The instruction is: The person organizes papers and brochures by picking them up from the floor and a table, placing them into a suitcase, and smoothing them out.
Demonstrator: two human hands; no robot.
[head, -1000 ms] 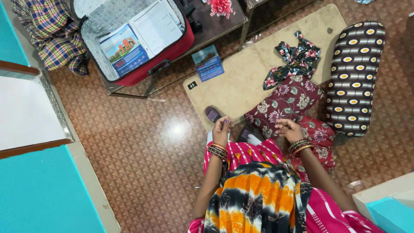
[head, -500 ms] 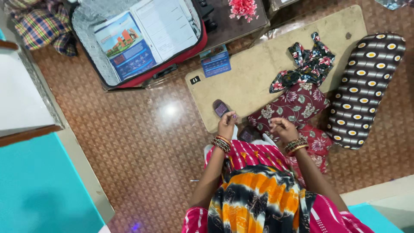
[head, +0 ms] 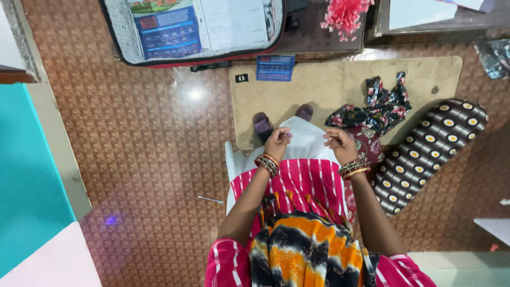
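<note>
I stand looking down at my pink striped dress and the orange and black scarf over it. My left hand [head: 277, 143] hovers in front of my waist with its fingers curled in, and I see nothing in it. My right hand [head: 338, 144] is level with it, a hand's width to the right, fingers also curled and empty. Both wrists carry bangles. Below the hands my feet in purple slippers [head: 263, 126] stand on the near edge of a beige mat [head: 329, 87]. A maroon floral pillow [head: 367, 142] lies just right of my right hand.
An open red suitcase [head: 249, 53] holding papers and a blue brochure sits at the top. A blue booklet [head: 275, 67], a dark floral cloth [head: 385, 103] and a brown dotted bolster [head: 425, 151] lie around the mat. A teal bed [head: 26, 175] fills the left side.
The view has swung so the suitcase and mat sit higher and straighter. My feet now stand on the mat, and both hands stay curled in front of my waist.
</note>
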